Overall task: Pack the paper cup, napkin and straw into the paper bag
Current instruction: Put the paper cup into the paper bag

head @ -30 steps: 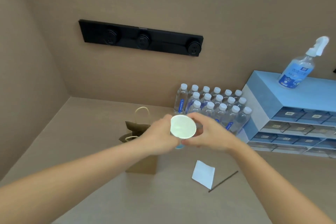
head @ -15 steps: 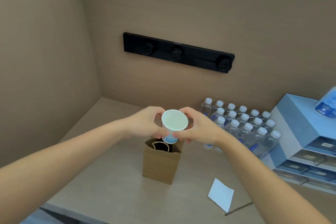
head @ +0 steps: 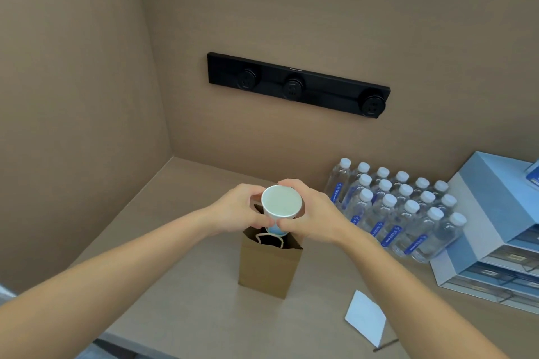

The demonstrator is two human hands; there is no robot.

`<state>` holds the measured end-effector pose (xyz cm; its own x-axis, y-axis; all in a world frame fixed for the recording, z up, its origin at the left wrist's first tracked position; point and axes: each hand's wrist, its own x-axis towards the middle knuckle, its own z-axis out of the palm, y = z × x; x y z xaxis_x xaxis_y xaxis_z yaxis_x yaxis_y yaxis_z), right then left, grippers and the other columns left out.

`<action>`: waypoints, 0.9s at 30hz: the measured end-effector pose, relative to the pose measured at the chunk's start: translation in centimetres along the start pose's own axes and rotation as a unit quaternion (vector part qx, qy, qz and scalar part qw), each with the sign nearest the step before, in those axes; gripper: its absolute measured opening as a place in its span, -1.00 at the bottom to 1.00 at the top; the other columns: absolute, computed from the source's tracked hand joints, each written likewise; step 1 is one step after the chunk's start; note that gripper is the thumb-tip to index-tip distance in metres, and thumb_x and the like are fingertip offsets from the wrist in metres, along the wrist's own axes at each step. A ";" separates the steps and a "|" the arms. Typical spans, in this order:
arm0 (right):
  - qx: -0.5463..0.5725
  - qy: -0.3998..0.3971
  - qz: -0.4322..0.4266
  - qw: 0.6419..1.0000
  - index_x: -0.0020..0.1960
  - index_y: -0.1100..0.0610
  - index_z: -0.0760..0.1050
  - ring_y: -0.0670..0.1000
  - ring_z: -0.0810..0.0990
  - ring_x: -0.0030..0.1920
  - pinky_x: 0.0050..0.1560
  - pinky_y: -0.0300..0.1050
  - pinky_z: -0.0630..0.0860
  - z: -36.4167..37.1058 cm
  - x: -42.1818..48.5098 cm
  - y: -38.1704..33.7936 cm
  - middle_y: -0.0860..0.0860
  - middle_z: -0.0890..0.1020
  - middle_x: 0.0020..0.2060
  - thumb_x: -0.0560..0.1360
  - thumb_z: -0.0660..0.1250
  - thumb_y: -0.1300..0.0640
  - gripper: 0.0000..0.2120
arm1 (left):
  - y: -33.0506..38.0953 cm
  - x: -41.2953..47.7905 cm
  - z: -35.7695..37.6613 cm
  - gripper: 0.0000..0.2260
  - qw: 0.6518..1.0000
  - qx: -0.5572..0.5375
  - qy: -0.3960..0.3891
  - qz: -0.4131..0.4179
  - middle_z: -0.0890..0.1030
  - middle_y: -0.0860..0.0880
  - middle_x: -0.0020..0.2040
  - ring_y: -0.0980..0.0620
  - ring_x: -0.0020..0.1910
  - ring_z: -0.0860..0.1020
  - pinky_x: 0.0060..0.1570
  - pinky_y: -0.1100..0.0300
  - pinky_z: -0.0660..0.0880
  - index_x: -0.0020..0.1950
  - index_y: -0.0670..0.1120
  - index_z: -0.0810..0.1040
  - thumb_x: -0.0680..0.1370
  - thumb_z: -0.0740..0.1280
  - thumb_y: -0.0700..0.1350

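Note:
A white paper cup [head: 281, 204] with a blue base is held upright just above the open mouth of a brown paper bag [head: 268, 268] that stands on the table. My left hand [head: 239, 210] grips the cup's left side and my right hand [head: 313, 213] grips its right side. The cup's bottom dips to the level of the bag's rim, by its rope handle. A white napkin [head: 366, 319] lies flat on the table to the bag's right. Only a short dark end of the straw [head: 385, 348] shows beside my right forearm.
A block of several water bottles [head: 399, 210] stands right of the bag against the back wall. A blue and white drawer unit [head: 493, 236] fills the far right. A black socket strip [head: 297, 84] is fixed on the back wall. The table's front edge [head: 140, 344] runs at lower left.
Both hands carried the cup left from in front of the bottles to above the bag's mouth and lowered it slightly. The view swung left, so the bag now sits centred.

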<state>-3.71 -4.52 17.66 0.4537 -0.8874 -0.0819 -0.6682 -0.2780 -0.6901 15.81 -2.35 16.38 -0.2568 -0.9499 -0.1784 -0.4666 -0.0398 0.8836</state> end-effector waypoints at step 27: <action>-0.044 -0.010 0.041 0.998 0.17 -0.05 0.32 0.01 0.51 0.01 -0.20 -0.14 0.50 0.0 -0.2 -0.4 -0.05 0.53 0.05 0.24 0.47 -0.04 -0.44 | -1.5 1.4 -0.2 -0.72 0.994 0.099 -0.045 0.015 0.69 0.23 -0.12 0.21 -0.32 0.60 -0.30 0.38 0.47 0.12 0.03 0.61 0.43 0.38 -0.19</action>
<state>-3.57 -4.19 17.92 0.4070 -0.9011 -0.1497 -0.7522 -0.2377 -0.6146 16.33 -3.65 14.91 -0.3437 -0.9176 -0.1997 -0.6127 0.0580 0.7882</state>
